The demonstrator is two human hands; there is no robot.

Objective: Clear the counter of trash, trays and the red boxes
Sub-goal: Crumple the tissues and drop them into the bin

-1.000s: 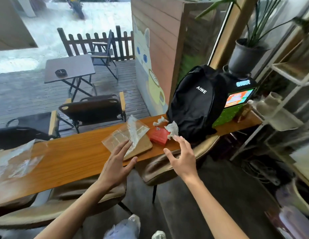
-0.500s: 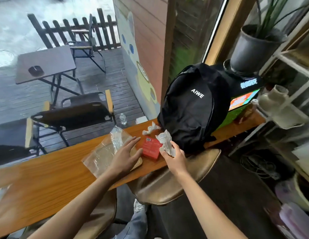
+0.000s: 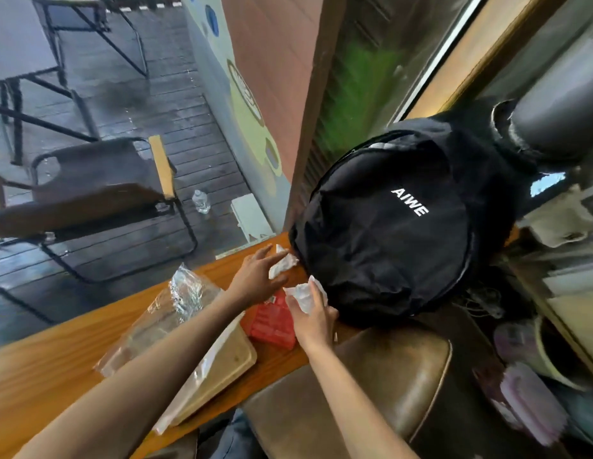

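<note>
On the wooden counter (image 3: pixel 56 366) lies a red box (image 3: pixel 270 321) beside a tan wooden tray (image 3: pixel 229 362) draped with a clear plastic bag (image 3: pixel 169 313). My right hand (image 3: pixel 313 318) grips a crumpled white tissue (image 3: pixel 303 294) just over the red box's far end. My left hand (image 3: pixel 255 276) reaches past the tray, fingers spread, touching a second white tissue (image 3: pixel 283 261) that lies against the backpack.
A black backpack (image 3: pixel 388 233) stands on the counter at the right, close behind both tissues. A brown leather chair (image 3: pixel 381 382) sits under the counter's near edge. Outside the window are a folding chair (image 3: pixel 89 180) and a water bottle (image 3: pixel 201 202) on the deck.
My left hand left the plastic bag and tray and moved right to the far tissue. My right hand kept hold of its tissue. The view moved closer.
</note>
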